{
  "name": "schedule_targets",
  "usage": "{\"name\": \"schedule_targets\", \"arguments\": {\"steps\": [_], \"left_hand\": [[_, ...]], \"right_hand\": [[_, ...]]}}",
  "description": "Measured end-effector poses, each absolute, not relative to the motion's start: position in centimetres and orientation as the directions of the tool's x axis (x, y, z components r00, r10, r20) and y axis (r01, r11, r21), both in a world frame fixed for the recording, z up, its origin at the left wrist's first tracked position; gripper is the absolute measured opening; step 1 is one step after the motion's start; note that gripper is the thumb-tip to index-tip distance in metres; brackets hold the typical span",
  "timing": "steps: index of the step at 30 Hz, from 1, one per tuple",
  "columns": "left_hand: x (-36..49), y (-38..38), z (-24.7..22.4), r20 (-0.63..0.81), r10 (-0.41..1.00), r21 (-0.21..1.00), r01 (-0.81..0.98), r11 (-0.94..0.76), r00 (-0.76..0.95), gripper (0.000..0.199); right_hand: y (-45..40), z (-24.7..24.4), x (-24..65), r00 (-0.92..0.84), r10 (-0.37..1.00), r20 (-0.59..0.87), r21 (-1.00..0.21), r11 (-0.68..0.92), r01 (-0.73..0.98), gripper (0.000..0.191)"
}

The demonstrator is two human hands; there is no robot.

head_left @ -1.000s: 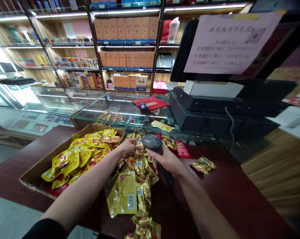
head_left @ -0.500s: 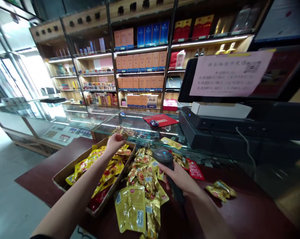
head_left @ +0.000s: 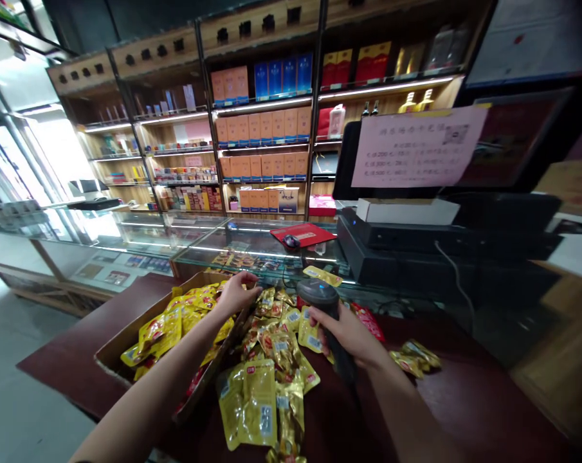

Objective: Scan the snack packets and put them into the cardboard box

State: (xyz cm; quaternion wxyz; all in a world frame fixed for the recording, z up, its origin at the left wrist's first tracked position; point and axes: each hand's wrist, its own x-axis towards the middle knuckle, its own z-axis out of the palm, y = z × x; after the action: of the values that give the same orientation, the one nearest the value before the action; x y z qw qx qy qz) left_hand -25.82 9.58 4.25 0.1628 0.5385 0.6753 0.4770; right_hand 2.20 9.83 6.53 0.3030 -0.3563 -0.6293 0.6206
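My right hand [head_left: 346,331] is wrapped around the handle of a black barcode scanner [head_left: 319,292], whose head tilts over a pile of gold snack packets [head_left: 276,344]. My left hand [head_left: 240,292] hovers at the far right rim of an open cardboard box [head_left: 102,366], beside the far end of the pile. Its fingers are curled together; what they hold, if anything, is hidden. Yellow snack packets [head_left: 170,321] fill the box, and my left forearm crosses over it. Two flat gold packets [head_left: 247,405] lie nearest me, with barcodes facing up.
More gold packets [head_left: 416,359] lie at the right, near a red packet [head_left: 368,321]. Behind stands a glass counter [head_left: 204,251] with a red mouse pad [head_left: 310,235] and mouse [head_left: 291,241]. A monitor with a pink paper sign [head_left: 411,151] stands at the right. Stocked shelves line the wall.
My left hand has moved from above the box's far end rightward and down, toward the gold pile. The scanner stays in my right hand over the pile. The view has shifted slightly.
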Motion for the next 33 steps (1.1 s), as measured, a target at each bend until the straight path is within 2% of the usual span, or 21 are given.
{"name": "schedule_targets", "arguments": {"steps": [6,10,15,19,21,23,26,30,33], "left_hand": [[-18.0,11.3,1.3,0.155,0.985,0.695,0.717,-0.056,-0.073,0.024],[-14.7,12.3,0.2,0.044,0.998,0.595,0.802,-0.056,0.036,0.027],[-12.8,13.9,-1.3,-0.082,0.996,0.548,0.837,0.007,0.045,0.033],[-12.1,14.0,-1.9,-0.116,0.993,0.548,0.833,0.077,-0.015,0.066],[-11.7,13.7,-1.9,-0.105,0.994,0.527,0.848,0.062,-0.008,0.075],[-11.5,13.4,-1.9,-0.097,0.995,0.462,0.887,0.027,0.020,0.075],[-11.4,13.4,-2.0,-0.116,0.993,0.380,0.925,0.008,0.039,0.062],[-12.2,13.7,-2.5,-0.161,0.986,0.478,0.878,0.033,0.051,0.044],[-12.9,13.8,-2.7,-0.170,0.982,0.658,0.752,0.049,0.085,0.036]], "right_hand": [[10.6,7.6,4.0,-0.500,0.864,-0.054,-0.998,-0.034,0.049,0.039],[11.3,7.9,5.2,-0.482,0.874,-0.056,-0.998,-0.042,0.039,0.040],[11.6,8.2,5.8,-0.477,0.878,-0.041,-0.999,-0.040,0.013,0.036],[11.4,8.3,5.8,-0.478,0.877,-0.054,-0.998,-0.055,0.013,0.036],[11.3,8.4,5.8,-0.480,0.875,-0.061,-0.998,-0.058,0.020,0.035],[11.2,8.5,5.8,-0.472,0.879,-0.068,-0.998,-0.064,0.025,0.034],[11.1,8.6,5.8,-0.458,0.885,-0.085,-0.996,-0.082,0.027,0.034],[11.1,8.7,5.7,-0.457,0.886,-0.075,-0.997,-0.073,0.021,0.036],[11.1,8.7,5.6,-0.466,0.883,-0.047,-0.999,-0.047,0.013,0.036]]}}
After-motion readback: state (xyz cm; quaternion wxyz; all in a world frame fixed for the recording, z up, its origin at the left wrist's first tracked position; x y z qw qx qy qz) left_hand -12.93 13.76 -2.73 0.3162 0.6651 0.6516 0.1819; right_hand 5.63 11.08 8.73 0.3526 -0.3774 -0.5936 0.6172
